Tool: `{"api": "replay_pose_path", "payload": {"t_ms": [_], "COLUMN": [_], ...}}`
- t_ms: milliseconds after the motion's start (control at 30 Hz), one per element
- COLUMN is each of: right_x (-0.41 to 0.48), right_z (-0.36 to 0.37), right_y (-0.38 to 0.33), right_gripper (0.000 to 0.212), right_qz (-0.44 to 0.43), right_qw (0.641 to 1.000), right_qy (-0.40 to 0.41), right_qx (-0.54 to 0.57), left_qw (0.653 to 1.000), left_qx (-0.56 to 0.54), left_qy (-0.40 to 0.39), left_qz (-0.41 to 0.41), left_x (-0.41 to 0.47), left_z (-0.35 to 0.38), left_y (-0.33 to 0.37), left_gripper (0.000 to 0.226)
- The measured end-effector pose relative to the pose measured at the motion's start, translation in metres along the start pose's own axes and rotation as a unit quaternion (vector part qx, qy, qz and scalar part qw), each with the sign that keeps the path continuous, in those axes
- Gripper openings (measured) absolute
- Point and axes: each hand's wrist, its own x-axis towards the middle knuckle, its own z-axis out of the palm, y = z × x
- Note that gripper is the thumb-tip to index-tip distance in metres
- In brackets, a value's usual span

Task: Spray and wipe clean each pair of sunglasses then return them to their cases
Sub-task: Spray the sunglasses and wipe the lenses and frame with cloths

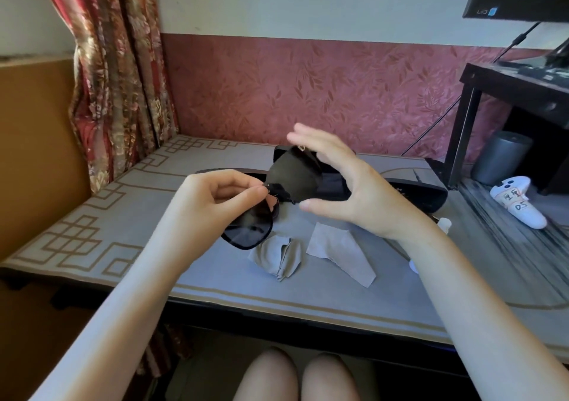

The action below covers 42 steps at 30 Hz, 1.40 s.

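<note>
Head view, left to right: the left hand (215,199) pinches the sunglasses (271,197) at the bridge, its fingers (251,193) closed on the dark frame, holding them in the air above the middle of the bench (92,216). One lens hangs low toward the near side, the other tilts up toward the far edge. The right hand (348,185) hovers just beside the upper lens, fingers spread wide, thumb apart, gripping nothing. Below the hands two grey cloths lie on the bench: a crumpled cloth (277,257) and a flat cloth (341,254) beside it. An open black case (409,193) lies behind the hands toward the far edge. At the right end lies a white controller (520,205).
</note>
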Motion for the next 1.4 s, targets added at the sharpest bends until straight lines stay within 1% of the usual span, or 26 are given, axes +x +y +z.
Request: {"api": "replay_pose_path", "payload": {"t_ms": [67,100,167,200,233,267,300,333,433,500,567,600,667,733,800,967,1067,1133,1300,1367,1400], "right_x": [-0.008,-0.015,-0.029,-0.037,-0.045,-0.053,-0.06,-0.066,-0.073,-0.073,-0.073,-0.072,-0.069,-0.064,-0.058,-0.048,-0.045,-0.042,-0.037,-0.037,-0.036], "right_z": [0.001,0.003,0.01,0.015,0.021,0.028,0.036,0.044,0.061,0.066,0.067,0.065,0.058,0.052,0.049,0.045,0.04,0.039,0.058,0.067,0.071], "right_y": [0.008,0.013,0.026,0.033,0.039,0.044,0.048,0.051,0.056,0.058,0.057,0.054,0.048,0.041,0.033,0.019,0.007,-0.006,-0.041,-0.05,-0.052], "right_gripper": [0.075,0.066,0.04,0.028,0.021,0.021,0.022,0.021,0.009,0.013,0.016,0.016,0.015,0.011,0.01,0.014,0.015,0.015,0.015,0.014,0.013], "right_qz": [0.018,0.048,0.14,0.2,0.259,0.312,0.345,0.356,0.33,0.331,0.338,0.337,0.317,0.294,0.281,0.275,0.279,0.265,0.185,0.152,0.139], "right_qw": [0.998,0.994,0.98,0.969,0.956,0.94,0.927,0.921,0.926,0.92,0.913,0.915,0.918,0.899,0.877,0.856,0.851,0.851,0.871,0.879,0.885], "right_qy": [0.058,0.094,0.142,0.138,0.115,0.086,0.067,0.063,0.113,0.139,0.159,0.174,0.237,0.304,0.334,0.344,0.329,0.314,0.235,0.237,0.24], "right_qx": [0.012,0.013,-0.012,-0.04,-0.072,-0.106,-0.133,-0.147,-0.145,-0.156,-0.162,-0.136,-0.016,0.112,0.203,0.272,0.299,0.328,0.39,0.385,0.373], "left_qw": [0.999,0.997,0.991,0.988,0.984,0.98,0.978,0.974,0.959,0.95,0.949,0.95,0.947,0.936,0.925,0.905,0.887,0.88,0.857,0.845,0.842], "left_qx": [-0.034,-0.059,-0.115,-0.138,-0.159,-0.175,-0.188,-0.202,-0.258,-0.286,-0.283,-0.277,-0.276,-0.301,-0.325,-0.36,-0.392,-0.4,-0.455,-0.484,-0.492], "left_qy": [0.031,0.044,0.065,0.073,0.081,0.088,0.094,0.099,0.114,0.127,0.138,0.144,0.165,0.182,0.19,0.213,0.219,0.222,0.204,0.19,0.182], "left_qz": [0.008,0.009,0.001,-0.005,-0.01,-0.012,-0.012,-0.012,-0.019,-0.025,-0.016,-0.013,-0.019,-0.035,-0.045,-0.078,-0.109,-0.126,-0.134,-0.125,-0.122], "left_x": [-0.005,-0.008,-0.013,-0.015,-0.017,-0.019,-0.022,-0.025,-0.034,-0.039,-0.043,-0.045,-0.046,-0.046,-0.045,-0.039,-0.037,-0.037,-0.037,-0.038,-0.038], "left_z": [0.004,0.007,0.011,0.013,0.015,0.018,0.021,0.025,0.035,0.039,0.044,0.047,0.054,0.063,0.073,0.091,0.093,0.091,0.088,0.086,0.084], "left_y": [-0.004,-0.006,-0.008,-0.01,-0.012,-0.014,-0.015,-0.017,-0.018,-0.018,-0.018,-0.018,-0.02,-0.021,-0.019,-0.016,-0.017,-0.019,-0.018,-0.019,-0.02], "left_gripper": [0.01,0.01,0.01,0.01,0.011,0.012,0.013,0.013,0.01,0.011,0.011,0.012,0.017,0.017,0.012,0.007,0.009,0.013,0.026,0.032,0.039]}}
